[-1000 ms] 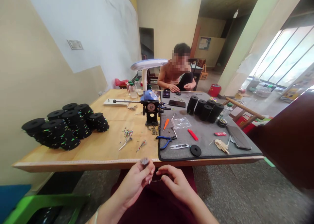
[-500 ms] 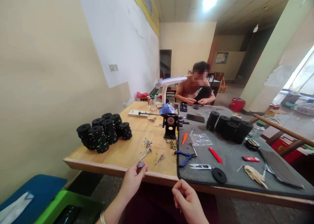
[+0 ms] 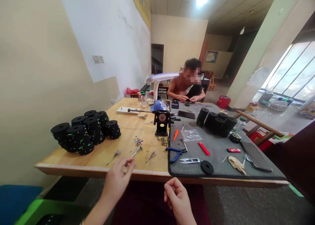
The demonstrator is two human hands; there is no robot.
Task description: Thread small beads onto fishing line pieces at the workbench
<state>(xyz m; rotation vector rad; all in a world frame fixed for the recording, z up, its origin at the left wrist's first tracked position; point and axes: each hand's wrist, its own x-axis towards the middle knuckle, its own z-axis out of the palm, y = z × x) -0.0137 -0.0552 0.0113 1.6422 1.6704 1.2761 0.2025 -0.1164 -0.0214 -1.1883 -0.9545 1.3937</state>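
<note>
My left hand (image 3: 117, 179) reaches to the near edge of the wooden table (image 3: 103, 152), fingers stretched out, nothing visibly in them. Just beyond its fingertips a small tufted lure (image 3: 114, 155) lies on the wood; two more (image 3: 136, 150) (image 3: 150, 156) lie to its right. My right hand (image 3: 176, 196) hovers below the table edge, fingers curled into a loose pinch; what it holds, if anything, I cannot make out. A pile of coloured beads (image 3: 138, 141) sits farther back.
Stacked black spools (image 3: 83, 133) stand at the left, a black winder (image 3: 161, 121) mid-table, a desk lamp (image 3: 161, 78) behind. The grey mat (image 3: 221, 159) carries blue pliers (image 3: 176, 151), snips (image 3: 189, 160), a black disc (image 3: 207, 167) and more spools (image 3: 216, 121). A person (image 3: 187, 87) sits opposite.
My left hand moved from my lap up to the table edge and no longer shows the tuft; a third lure now lies on the wood. My hands have drawn apart.
</note>
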